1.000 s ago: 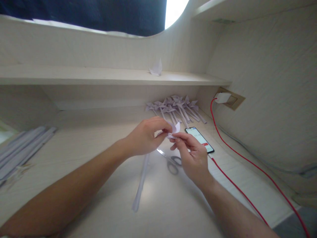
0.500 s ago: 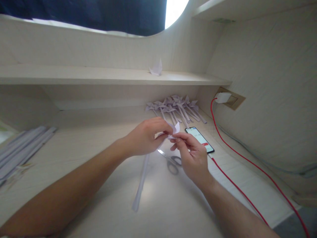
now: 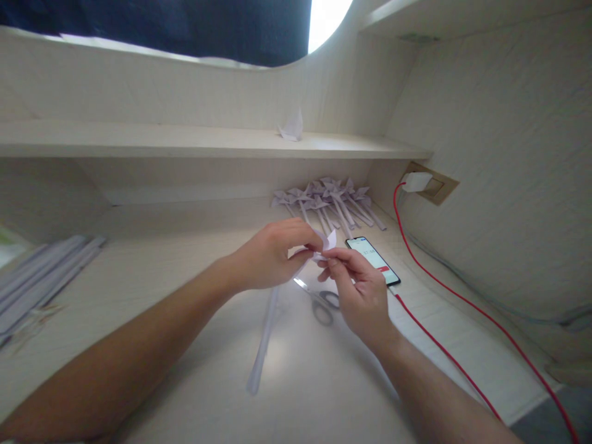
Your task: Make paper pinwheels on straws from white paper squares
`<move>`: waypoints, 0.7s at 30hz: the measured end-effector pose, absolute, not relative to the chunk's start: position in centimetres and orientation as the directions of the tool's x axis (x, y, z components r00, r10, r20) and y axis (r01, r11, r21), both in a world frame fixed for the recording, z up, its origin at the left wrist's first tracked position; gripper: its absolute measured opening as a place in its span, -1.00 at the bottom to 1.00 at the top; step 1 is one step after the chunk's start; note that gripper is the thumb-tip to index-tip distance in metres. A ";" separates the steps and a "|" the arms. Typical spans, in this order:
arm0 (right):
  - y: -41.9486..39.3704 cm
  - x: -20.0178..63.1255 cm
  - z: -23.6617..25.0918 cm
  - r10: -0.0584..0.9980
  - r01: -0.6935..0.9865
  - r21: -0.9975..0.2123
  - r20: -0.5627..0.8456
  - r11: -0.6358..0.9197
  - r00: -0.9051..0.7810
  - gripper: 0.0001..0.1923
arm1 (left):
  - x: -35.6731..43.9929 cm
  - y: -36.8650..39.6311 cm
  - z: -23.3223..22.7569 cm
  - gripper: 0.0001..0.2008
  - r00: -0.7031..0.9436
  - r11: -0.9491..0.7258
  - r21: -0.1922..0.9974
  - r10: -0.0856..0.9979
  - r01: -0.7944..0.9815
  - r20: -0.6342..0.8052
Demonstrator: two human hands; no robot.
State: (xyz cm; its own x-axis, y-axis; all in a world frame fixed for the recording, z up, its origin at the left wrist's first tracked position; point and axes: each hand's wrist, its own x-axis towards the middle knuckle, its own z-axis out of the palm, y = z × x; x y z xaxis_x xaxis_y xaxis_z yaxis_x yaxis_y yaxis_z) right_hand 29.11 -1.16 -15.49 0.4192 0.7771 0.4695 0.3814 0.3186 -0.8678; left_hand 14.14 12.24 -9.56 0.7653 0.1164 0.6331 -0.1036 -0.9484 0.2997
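Between my two hands is a small folded white paper piece, with one pointed flap standing up. My left hand pinches it from the left, thumb and fingers closed on its edge. From the right, my right hand grips the same paper between thumb and forefinger. My fingers hide most of its shape. Just below, a pair of scissors with grey handles lies on the desk, partly covered by my right hand. A rolled white paper stick lies below my left hand.
Several paper pinwheels on sticks lie at the back. A phone with a red cable is at right. Paper strips are stacked at left. A folded paper shape sits on the shelf.
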 end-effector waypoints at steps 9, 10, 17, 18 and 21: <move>-1.3 29.1 -15.4 0.788 0.360 -0.873 0.463 0.328 0.406 -0.87 | 13.9 12.2 -9.6 -0.86 0.779 -0.916 0.390 0.179 -0.090 0.601; -1.3 29.1 -15.4 0.790 0.358 -0.874 0.463 0.329 0.403 -0.87 | 13.9 12.3 -9.6 -0.86 0.785 -0.911 0.402 0.184 -0.089 0.591; -1.3 29.4 -15.6 0.805 0.304 -0.893 0.437 0.333 0.401 -0.87 | 13.7 13.1 -9.3 -0.93 0.782 -0.940 0.329 0.134 -0.095 0.608; -1.3 29.4 -15.7 0.812 0.286 -0.899 0.425 0.330 0.400 -0.87 | 13.6 13.2 -9.3 -0.92 0.788 -0.944 0.319 0.135 -0.081 0.600; -1.3 29.4 -15.8 0.834 0.220 -0.921 0.386 0.323 0.393 -0.87 | 13.4 13.5 -9.1 -0.92 0.816 -0.946 0.322 0.159 -0.035 0.556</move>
